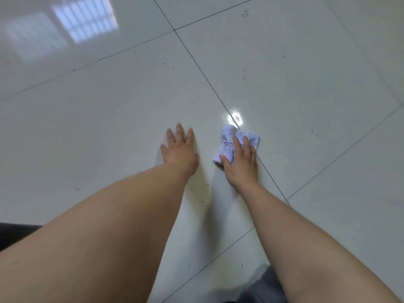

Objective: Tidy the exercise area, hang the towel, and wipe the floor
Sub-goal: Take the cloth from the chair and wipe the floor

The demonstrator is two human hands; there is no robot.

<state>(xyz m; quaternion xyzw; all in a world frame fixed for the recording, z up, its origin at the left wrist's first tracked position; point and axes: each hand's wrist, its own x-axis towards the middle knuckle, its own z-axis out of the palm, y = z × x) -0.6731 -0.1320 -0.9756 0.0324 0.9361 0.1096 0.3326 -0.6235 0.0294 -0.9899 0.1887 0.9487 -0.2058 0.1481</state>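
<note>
The left hand [180, 153] lay flat on the floor [98, 110], fingers [179, 131] spread straight, likely bracing the person's weight. The right hand [240, 162], just beside it, pressed straight fingers onto the crumpled white cloth [227, 137] — apparently keeping it bearing on the tile for wiping. Just beyond those fingers a glare spot [235, 118] sat on the grout line [196, 62], with dark specks [162, 63] farther out.

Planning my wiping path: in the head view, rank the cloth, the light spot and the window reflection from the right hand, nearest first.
1. cloth, under the right hand.
2. light spot, just beyond the cloth.
3. window reflection, far upper left.
</note>
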